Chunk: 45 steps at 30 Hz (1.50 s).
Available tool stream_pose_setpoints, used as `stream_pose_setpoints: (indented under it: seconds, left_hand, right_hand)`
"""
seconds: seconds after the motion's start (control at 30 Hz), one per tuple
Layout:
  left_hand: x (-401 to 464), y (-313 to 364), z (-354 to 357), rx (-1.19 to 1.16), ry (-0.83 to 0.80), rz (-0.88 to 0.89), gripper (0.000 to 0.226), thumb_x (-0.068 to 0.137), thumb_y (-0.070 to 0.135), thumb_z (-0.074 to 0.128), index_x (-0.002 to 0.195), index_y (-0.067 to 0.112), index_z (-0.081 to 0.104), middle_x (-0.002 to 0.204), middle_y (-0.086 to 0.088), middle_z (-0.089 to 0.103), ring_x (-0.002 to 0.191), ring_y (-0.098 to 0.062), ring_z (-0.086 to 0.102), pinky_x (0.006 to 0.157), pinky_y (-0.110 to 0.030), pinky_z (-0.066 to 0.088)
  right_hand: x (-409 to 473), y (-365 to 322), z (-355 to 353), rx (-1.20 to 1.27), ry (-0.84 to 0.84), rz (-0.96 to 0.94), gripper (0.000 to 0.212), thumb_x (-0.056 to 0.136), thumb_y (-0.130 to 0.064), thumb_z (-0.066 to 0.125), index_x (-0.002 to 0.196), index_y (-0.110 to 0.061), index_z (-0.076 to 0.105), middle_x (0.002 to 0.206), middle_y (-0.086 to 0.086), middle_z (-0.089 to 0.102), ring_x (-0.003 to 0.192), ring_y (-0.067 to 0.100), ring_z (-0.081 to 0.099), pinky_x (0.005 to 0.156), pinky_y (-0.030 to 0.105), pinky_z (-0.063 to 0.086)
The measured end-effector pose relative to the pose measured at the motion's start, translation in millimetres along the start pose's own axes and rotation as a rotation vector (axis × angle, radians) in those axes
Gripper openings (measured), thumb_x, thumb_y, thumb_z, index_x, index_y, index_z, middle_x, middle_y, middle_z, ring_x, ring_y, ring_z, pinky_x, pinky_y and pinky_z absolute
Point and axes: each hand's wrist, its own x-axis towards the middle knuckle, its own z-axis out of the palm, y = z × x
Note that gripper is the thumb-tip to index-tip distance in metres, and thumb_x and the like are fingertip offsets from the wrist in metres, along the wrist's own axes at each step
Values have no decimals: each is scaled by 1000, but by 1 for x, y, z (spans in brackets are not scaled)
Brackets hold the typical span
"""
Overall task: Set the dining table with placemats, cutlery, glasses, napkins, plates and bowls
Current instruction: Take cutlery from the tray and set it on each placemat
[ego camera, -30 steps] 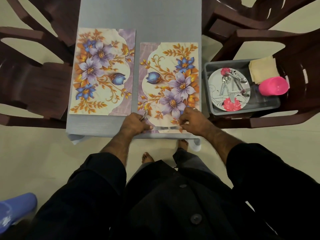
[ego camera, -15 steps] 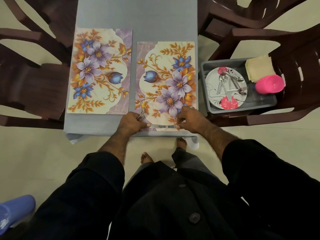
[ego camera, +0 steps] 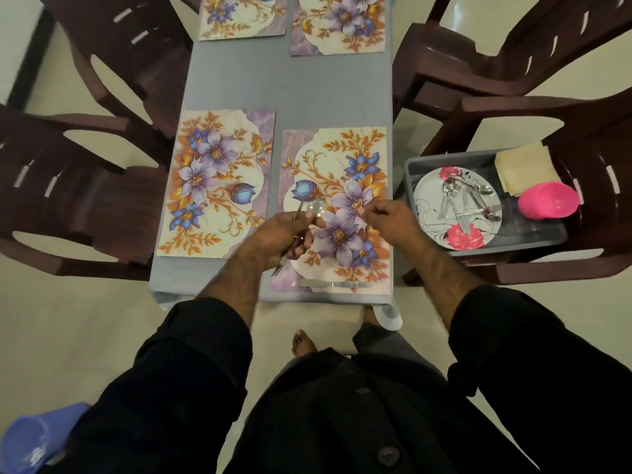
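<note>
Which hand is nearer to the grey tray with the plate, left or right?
Right. The right hand hovers over the placemat by its right edge, just beside the grey tray. The left hand, holding cutlery, is farther left.

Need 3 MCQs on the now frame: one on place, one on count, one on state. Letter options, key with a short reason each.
1. Where does the knife lie?
A. in the grey bin
B. on the near edge of the near-right placemat
C. on the floor

2. How many floral placemats show on the table?
A. two
B. three
C. four

3. What is the left hand doing?
A. resting flat on the table
B. holding a spoon and a fork in its grip
C. lifting the pink cup

Key:
1 B, the knife lies flat along that mat's near edge, no hand on it.
2 C, two near mats and two cut off by the frame's top.
3 B, its fingers curl round both handles; the spoon bowl points away, the tines stick out toward the person.
</note>
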Motion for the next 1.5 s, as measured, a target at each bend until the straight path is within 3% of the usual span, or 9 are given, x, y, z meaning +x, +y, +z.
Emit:
stream_pose_setpoints:
  seconds: [0.13, 0.37, 0.5, 0.63, 0.8, 0.87, 0.97, 1.27, 1.5]
  left_hand:
    - [10, 17, 16, 147, -100, 36, 53, 100, 62, 56, 111, 15, 79, 67, -9, 53, 45, -13, 34, 50, -28, 24]
    - [9, 28, 35, 116, -94, -8, 57, 107, 56, 50, 112, 7, 77, 77, -19, 62, 43, -12, 40, 39, -20, 29]
    - [11, 25, 21, -88, 178, -124, 63, 112, 57, 37, 118, 4, 71, 96, -25, 75, 56, -23, 64, 49, -26, 44]
    - [24, 8, -21, -199, 526, -150, 64, 113, 54, 35, 110, 3, 72, 74, -12, 73, 47, -16, 56, 42, -20, 37]
    - [47, -3, -55, -208, 503, -204, 52, 114, 43, 40, 106, 2, 72, 72, -7, 67, 42, -9, 39, 39, -18, 23]
    - [63, 6, -60, -157, 427, -195, 42, 112, 37, 50, 106, 2, 72, 78, -11, 69, 43, -10, 37, 40, -18, 22]
    - [88, 31, -64, -57, 305, -119, 40, 100, 39, 71, 102, 0, 75, 87, -16, 78, 46, -13, 34, 47, -21, 23]
    - [158, 80, -77, 295, 186, -59, 11, 80, 15, 87, 77, 6, 83, 81, -15, 78, 49, -14, 51, 48, -23, 39]
    - [198, 105, -66, 271, 168, -89, 11, 73, 7, 86, 65, 9, 78, 72, -13, 75, 45, -13, 47, 44, -21, 34]
  right_hand:
    - [11, -28, -11, 172, -226, -25, 21, 99, -23, 73, 108, -6, 80, 101, 7, 79, 84, 9, 68, 69, 18, 55]
    - [33, -36, -14, 363, -402, 20, 10, 100, -11, 70, 101, -6, 78, 88, 3, 74, 75, 9, 62, 64, 22, 49]
    - [38, -44, -16, 898, -311, 204, 19, 99, -13, 59, 105, 0, 72, 110, 21, 73, 105, 30, 69, 81, 37, 55]
    - [61, -46, -11, 1064, -167, 243, 32, 99, -13, 53, 110, 13, 68, 92, 22, 74, 104, 40, 68, 86, 40, 63]
    - [74, -42, 19, 502, -105, 237, 29, 102, -31, 68, 111, -4, 74, 89, 13, 71, 79, 28, 69, 72, 40, 58]
    - [79, -42, 26, 251, -212, 147, 17, 97, -7, 66, 112, -4, 74, 107, 21, 73, 97, 36, 71, 81, 45, 59]
    - [91, -60, 28, -5, -328, 103, 49, 84, 24, 56, 124, -3, 63, 112, 20, 73, 93, 27, 67, 66, 34, 53]
    - [151, -87, 38, -116, -59, 22, 37, 77, 15, 82, 105, -2, 64, 78, 13, 68, 68, 29, 71, 64, 47, 64]
    - [174, -85, 33, -154, -70, -46, 34, 81, 9, 83, 108, -3, 67, 86, 15, 74, 69, 10, 72, 61, 22, 59]
